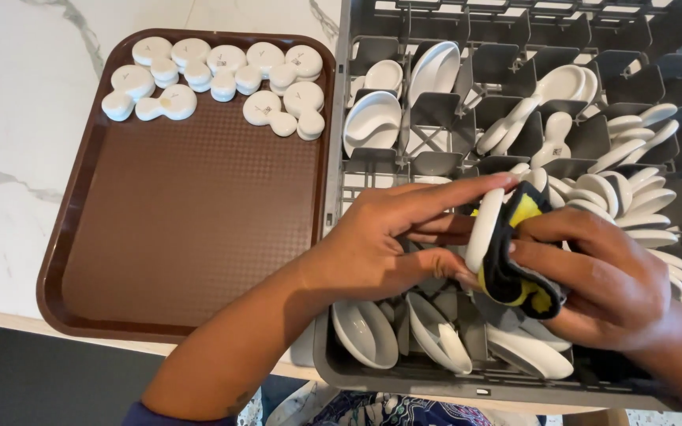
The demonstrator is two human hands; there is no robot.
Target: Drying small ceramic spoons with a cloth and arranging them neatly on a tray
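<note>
Head view, left to right: my left hand pinches a small white dish by its rim, over the grey rack. My right hand presses a dark cloth on it. I think it is hard, slippery and easy to break.

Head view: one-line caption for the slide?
Left hand holds a small white dish while right hand wipes it with a black-and-yellow cloth over a grey dish rack.
</note>
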